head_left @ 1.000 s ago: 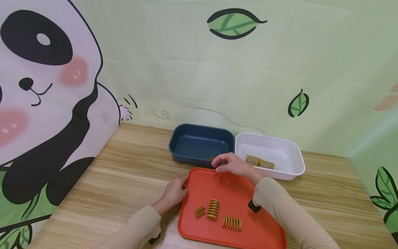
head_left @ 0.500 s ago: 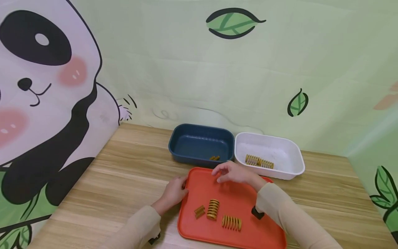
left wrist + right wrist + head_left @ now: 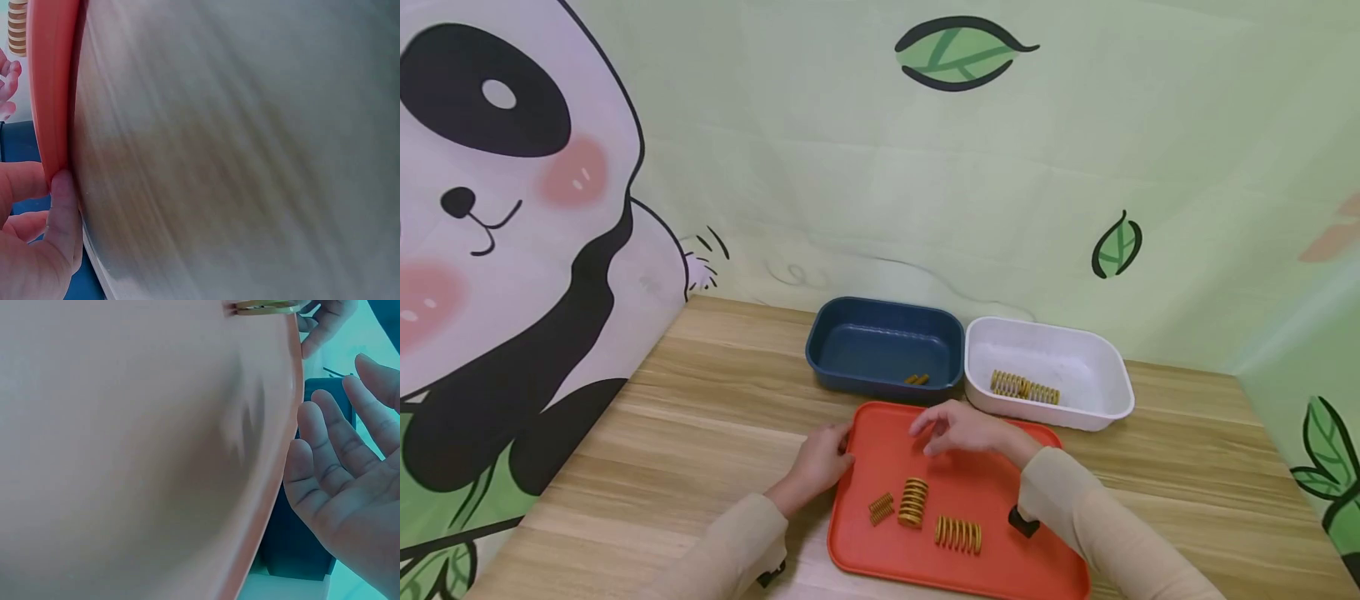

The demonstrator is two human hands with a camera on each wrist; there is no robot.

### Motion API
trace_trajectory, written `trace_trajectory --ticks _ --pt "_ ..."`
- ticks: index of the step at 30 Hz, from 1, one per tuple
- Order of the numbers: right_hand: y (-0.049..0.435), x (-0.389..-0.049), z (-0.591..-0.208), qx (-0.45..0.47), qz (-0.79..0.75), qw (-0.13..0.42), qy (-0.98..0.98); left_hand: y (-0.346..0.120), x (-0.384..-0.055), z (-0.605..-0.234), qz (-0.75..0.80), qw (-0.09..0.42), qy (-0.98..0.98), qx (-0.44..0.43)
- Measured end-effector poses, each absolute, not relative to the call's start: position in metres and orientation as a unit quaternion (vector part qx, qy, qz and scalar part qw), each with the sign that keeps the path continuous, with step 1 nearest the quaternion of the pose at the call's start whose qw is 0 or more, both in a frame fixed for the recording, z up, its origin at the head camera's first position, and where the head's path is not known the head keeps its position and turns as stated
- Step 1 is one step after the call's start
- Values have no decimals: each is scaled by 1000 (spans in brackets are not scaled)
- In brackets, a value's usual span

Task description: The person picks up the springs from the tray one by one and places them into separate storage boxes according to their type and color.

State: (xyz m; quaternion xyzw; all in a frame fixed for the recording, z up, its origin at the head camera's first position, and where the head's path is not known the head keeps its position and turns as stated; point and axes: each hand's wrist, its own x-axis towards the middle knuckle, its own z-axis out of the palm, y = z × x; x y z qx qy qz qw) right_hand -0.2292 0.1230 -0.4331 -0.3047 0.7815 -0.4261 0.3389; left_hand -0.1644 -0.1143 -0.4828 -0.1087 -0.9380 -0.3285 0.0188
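Observation:
My left hand [image 3: 817,458] grips the left rim of the red tray [image 3: 880,433]; the left wrist view shows the thumb and fingers pinching its edge [image 3: 50,94]. My right hand [image 3: 966,427] hovers over the far part of the tray, its fingers loosely bent and holding nothing. In the right wrist view that hand's palm and spread fingers [image 3: 334,447] show beside the rim. On the tray lie small gold coil springs [image 3: 882,508] at the left, a thick coil spring [image 3: 913,502] beside them and another thick coil spring [image 3: 958,534] to the right.
Behind the tray stands a dark blue bin [image 3: 820,354] with small gold springs [image 3: 916,379] inside. To its right, a white bin [image 3: 1123,400] holds larger gold springs [image 3: 1025,388]. Both stand on a wood-grain table [image 3: 730,375] against a printed cloth backdrop [image 3: 820,125].
My right hand has drawn back from the blue bin's near edge to over the tray, uncovering the small springs in that bin. The left hand has stayed on the rim.

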Motion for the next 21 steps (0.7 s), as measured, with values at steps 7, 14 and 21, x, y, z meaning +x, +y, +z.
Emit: trace_trajectory --ticks 7,14,21 --pt "122 -222 -435 -316 -402 342 788 -114 -164 -482 -328 19 -938 -106" --pt "120 -217 -439 -312 -393 365 784 -113 -164 -482 -324 14 -940 -102" --pt "120 -213 -440 -306 -403 384 773 -113 -164 -482 -320 16 -942 -103"
